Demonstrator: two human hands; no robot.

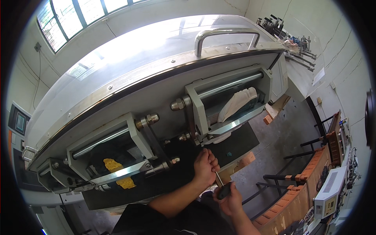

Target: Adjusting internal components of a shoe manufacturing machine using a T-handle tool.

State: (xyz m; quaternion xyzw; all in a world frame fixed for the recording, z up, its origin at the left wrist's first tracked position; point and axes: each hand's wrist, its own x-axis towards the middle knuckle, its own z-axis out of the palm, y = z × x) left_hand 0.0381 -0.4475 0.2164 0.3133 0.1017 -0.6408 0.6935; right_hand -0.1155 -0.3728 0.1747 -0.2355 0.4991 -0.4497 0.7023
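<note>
In front of the large machine's open front, my left hand [205, 167] is closed, its knuckles up close under the lower end of the right-hand frame [201, 111]. Below it, my right hand [231, 200] grips the dark handle [224, 191] of what looks like a screwdriver. A thin metal shaft [218, 178] runs from that handle up to my left hand, where its tip is hidden by the fingers. Inside the right-hand frame sits a pale, curved piece [239, 102]. The left-hand frame [137, 137] holds dark material with yellow pieces [112, 164].
A dark flat board [184, 172] spans below the frames, with wood pieces [246, 159] at its right. The raised cover with a metal handle [229, 31] arches above. To the right stand a wooden bench [290, 203] and a white control box [331, 190]. A control panel [19, 120] is far left.
</note>
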